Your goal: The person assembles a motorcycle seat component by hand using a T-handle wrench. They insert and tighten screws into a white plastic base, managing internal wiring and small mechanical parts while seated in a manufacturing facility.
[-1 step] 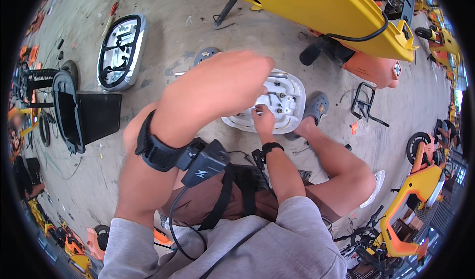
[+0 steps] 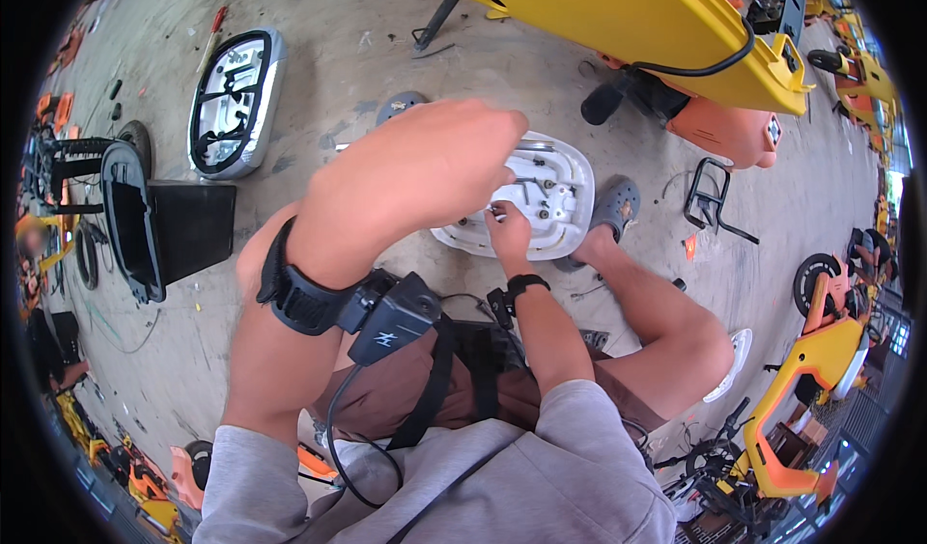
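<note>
Pinching a small dark metal part [image 2: 498,214] between thumb and fingertips, the right hand [image 2: 509,232] has its grip closed on that piece, right over the near left edge of the white plastic shell [image 2: 560,196]; the left hand [image 2: 435,172] is raised close to the camera, curled over the shell's left end, and whether its grip grasps anything cannot be told, since the fingers point away. The shell lies open side up on the concrete floor [image 2: 328,90], just beyond the person's knees, with small brackets and screws inside it. At the far left a black box-like housing [image 2: 169,225] lies on the floor; beyond it rests a silver-rimmed oval cover [image 2: 237,105]. A black wrist strap [image 2: 299,298] with a small black device sits on the left forearm; a thinner black band circles the right wrist. Right of the shell a grey clog [image 2: 618,201] covers one foot; farther right lies a black wire bracket [image 2: 710,201]; a yellow body panel [image 2: 628,13] spans the far side.
</note>
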